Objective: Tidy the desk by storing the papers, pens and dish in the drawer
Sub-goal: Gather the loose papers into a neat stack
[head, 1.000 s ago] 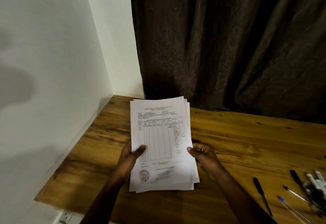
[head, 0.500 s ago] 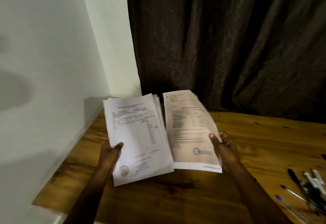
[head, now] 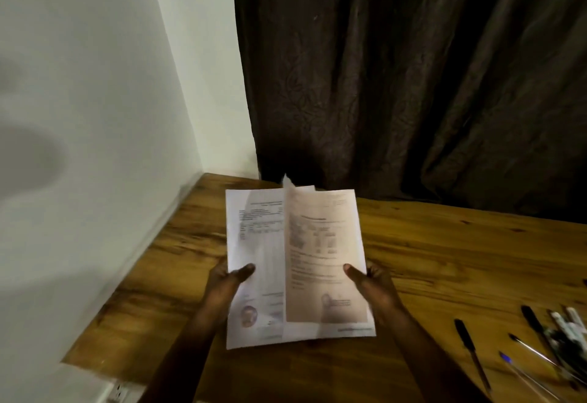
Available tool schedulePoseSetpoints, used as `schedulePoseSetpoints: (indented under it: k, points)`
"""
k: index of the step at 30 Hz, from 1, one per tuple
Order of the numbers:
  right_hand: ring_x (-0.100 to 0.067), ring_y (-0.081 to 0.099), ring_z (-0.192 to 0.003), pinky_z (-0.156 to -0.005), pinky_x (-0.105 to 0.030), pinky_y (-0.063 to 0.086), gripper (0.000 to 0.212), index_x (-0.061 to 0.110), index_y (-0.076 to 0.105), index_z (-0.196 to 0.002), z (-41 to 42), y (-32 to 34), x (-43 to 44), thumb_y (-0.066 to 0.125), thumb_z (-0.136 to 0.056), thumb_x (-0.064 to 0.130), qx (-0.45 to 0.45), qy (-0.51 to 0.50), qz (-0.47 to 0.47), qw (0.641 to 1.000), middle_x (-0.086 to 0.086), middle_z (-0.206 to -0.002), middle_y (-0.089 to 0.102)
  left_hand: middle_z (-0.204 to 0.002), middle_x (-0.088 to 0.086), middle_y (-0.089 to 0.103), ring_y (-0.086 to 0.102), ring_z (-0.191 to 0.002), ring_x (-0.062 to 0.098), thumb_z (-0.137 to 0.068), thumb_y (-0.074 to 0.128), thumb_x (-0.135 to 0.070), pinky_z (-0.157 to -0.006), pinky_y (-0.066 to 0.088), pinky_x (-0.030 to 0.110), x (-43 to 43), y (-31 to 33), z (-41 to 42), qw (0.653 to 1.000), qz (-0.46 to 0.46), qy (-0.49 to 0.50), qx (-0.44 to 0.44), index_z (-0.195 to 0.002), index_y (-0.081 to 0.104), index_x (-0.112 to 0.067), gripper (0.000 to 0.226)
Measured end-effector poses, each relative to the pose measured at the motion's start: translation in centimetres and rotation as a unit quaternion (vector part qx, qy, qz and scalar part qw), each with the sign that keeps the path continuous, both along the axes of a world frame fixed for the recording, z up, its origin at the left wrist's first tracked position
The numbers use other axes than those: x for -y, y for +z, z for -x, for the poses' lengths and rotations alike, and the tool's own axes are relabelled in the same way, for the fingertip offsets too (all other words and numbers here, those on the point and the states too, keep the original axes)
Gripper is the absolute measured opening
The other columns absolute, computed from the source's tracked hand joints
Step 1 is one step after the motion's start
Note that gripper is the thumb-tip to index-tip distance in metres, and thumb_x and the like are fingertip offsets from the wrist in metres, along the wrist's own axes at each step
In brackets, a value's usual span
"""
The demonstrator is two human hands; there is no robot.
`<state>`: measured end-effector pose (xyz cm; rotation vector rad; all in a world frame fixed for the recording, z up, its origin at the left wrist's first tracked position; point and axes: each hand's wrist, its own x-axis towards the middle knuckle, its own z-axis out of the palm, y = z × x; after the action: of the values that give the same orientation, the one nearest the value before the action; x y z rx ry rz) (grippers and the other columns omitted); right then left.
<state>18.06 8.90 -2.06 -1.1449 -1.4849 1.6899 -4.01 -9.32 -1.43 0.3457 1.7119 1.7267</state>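
I hold a stack of printed papers [head: 263,263] above the wooden desk [head: 444,259]. My left hand [head: 227,282] grips the stack at its left edge, thumb on top. My right hand [head: 370,282] holds a pinkish sheet [head: 324,259] by its right edge, and this sheet overlaps the right half of the stack. Several pens [head: 546,339] lie loose on the desk at the lower right, among them a black pen [head: 470,351] and a blue-tipped pen [head: 521,371]. No dish and no drawer are in view.
A white wall [head: 95,148] borders the desk on the left, and a dark curtain [head: 413,85] hangs behind it. A wall socket [head: 119,391] shows below the desk's left corner.
One second ago both hands held one squared stack. Half a second ago the right hand had drawn a sheet off to the right. That sheet has now come back over the stack.
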Motion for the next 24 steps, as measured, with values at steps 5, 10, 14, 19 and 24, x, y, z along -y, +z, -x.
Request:
schedulePoseSetpoints:
  k: [5, 10, 14, 19, 24]
  points:
    - [-0.016, 0.072, -0.081, -0.056, -0.023, 0.056, 0.028, 0.01, 0.059, -0.111, 1.0, -0.8, 1.3, 0.067, -0.086, 0.0, 0.039, 0.034, -0.002, 0.999, -0.008, -0.103, 0.071, -0.094, 0.007, 0.076, 0.073, -0.088, 0.027, -0.092, 0.063, -0.02, -0.062, 0.059, 0.029, -1.0, -0.3, -2.5, 0.999, 0.007, -0.029, -0.026, -0.108, 0.068, -0.015, 0.017]
    - [-0.022, 0.07, -0.092, -0.072, -0.038, 0.061, 0.042, 0.016, 0.054, -0.118, 0.7, -1.2, 0.8, 0.07, -0.083, -0.001, 0.056, 0.006, -0.017, 0.998, -0.006, -0.108, 0.07, -0.083, 0.013, 0.075, 0.073, -0.073, 0.025, -0.101, 0.041, -0.027, -0.059, 0.055, 0.031, -1.2, 0.0, -2.8, 0.999, 0.046, -0.013, 0.015, -0.096, 0.069, -0.007, 0.035]
    - [-0.022, 0.071, -0.089, -0.067, -0.034, 0.06, 0.032, 0.022, 0.061, -0.109, 0.3, -1.1, 0.7, 0.068, -0.086, 0.001, 0.065, 0.011, 0.002, 0.998, -0.002, -0.103, 0.071, -0.097, 0.012, 0.074, 0.072, -0.088, 0.028, -0.101, 0.044, -0.021, -0.071, 0.06, 0.038, -1.2, -0.4, -2.3, 0.998, 0.043, -0.04, -0.031, -0.106, 0.066, -0.007, 0.026]
    - [-0.019, 0.073, -0.08, -0.056, -0.025, 0.057, 0.026, 0.016, 0.063, -0.103, 0.0, -1.1, 0.5, 0.067, -0.085, -0.003, 0.045, 0.018, 0.012, 0.999, -0.004, -0.099, 0.073, -0.093, 0.015, 0.074, 0.072, -0.089, 0.033, -0.096, 0.054, -0.007, -0.08, 0.059, 0.046, -1.5, -1.0, -1.9, 0.998, 0.032, -0.027, -0.039, -0.095, 0.067, 0.001, 0.015]
    - [-0.022, 0.072, -0.087, -0.063, -0.032, 0.06, 0.034, 0.017, 0.06, -0.113, -0.1, -1.3, 0.3, 0.068, -0.085, -0.001, 0.046, 0.022, 0.011, 0.999, -0.004, -0.103, 0.072, -0.098, 0.016, 0.074, 0.073, -0.09, 0.033, -0.088, 0.064, 0.004, -0.076, 0.061, 0.041, -1.6, -1.4, -1.5, 0.999, -0.015, -0.016, -0.037, -0.107, 0.065, 0.002, 0.02]
